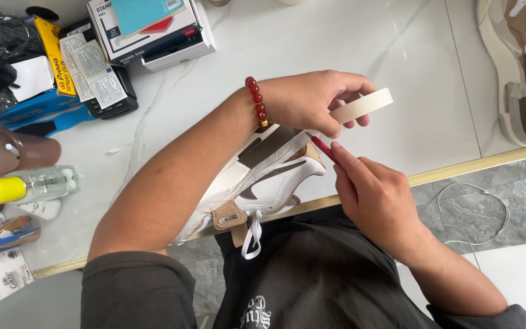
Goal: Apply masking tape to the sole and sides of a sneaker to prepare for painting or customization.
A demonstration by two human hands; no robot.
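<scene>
The left hand (312,100), with a red bead bracelet (257,100) at the wrist, reaches across the body and pinches a flat roll of cream masking tape (363,105) between thumb and curled fingers, holding it just above the toe end of a white leather sneaker with a dark side stripe and tan trim (269,180). The right hand (375,198) comes up from below with its fingers pressed together around a slim red tool (324,148), its tip resting where the tape's free end seems to meet the shoe; what kind of tool it is cannot be told. The sneaker lies on its side at the near edge of the white marble-look surface (312,42), partly under the left forearm and overhanging the lap, which looks like a way to steady it and keep the toe within reach of both hands. A white lace (252,234) dangles over the dark shirt. At the left sit a clear bottle with a yellow cap (28,186), a brown plastic cup lying on its side (10,151), boxes and brushes; a second brown and cream sneaker (522,67) rests well apart at the far right.
</scene>
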